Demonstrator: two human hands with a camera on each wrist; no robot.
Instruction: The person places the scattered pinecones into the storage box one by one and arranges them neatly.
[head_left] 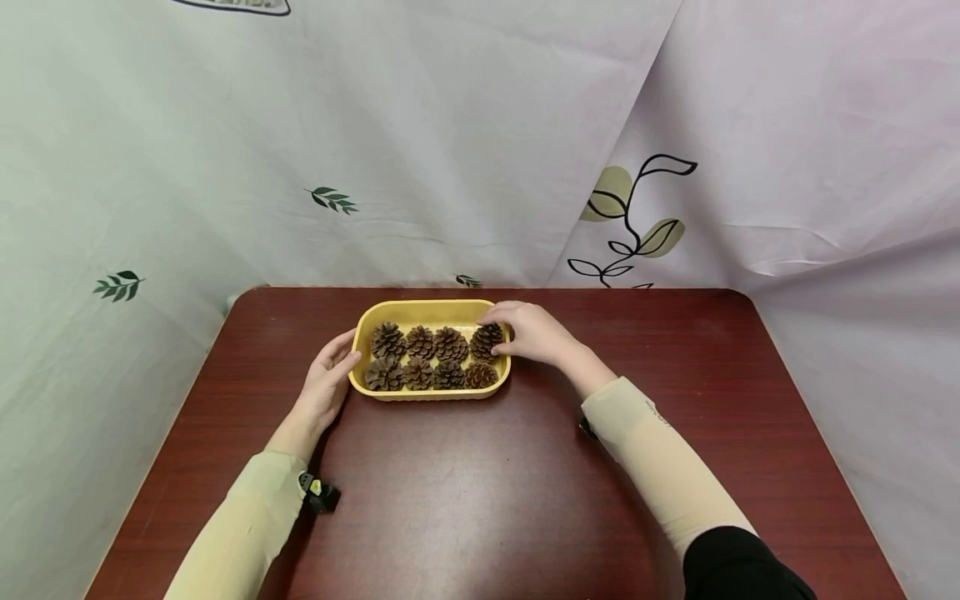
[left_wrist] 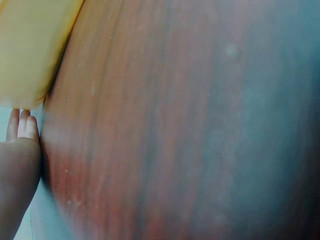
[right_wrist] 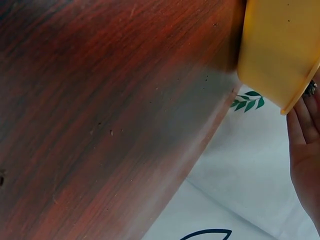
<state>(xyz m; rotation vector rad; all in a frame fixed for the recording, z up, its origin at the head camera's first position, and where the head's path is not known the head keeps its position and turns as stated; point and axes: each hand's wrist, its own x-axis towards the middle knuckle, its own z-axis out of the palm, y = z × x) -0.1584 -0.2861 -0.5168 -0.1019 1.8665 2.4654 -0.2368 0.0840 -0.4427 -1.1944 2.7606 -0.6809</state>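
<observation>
A yellow plastic basket [head_left: 431, 396] stands near the far edge of the table, holding several brown pine cones in two rows. At its left end my left hand [head_left: 324, 385] rests against the outer wall, fingers extended and thumb at the rim. The left wrist view shows those fingertips [left_wrist: 24, 113] touching the basket wall [left_wrist: 35, 50]. My right hand [head_left: 531, 333] reaches over the right rim, its thumb and fingers around the pine cone [head_left: 486, 340] at the back right. In the right wrist view the basket [right_wrist: 280, 50] mostly hides that pine cone [right_wrist: 311, 88].
The dark red-brown wooden table [head_left: 465, 483] has rounded far corners. Behind it hangs a pale curtain [head_left: 420, 167] with leaf prints, close to the far edge. A small black device [head_left: 322, 496] is strapped at the left wrist.
</observation>
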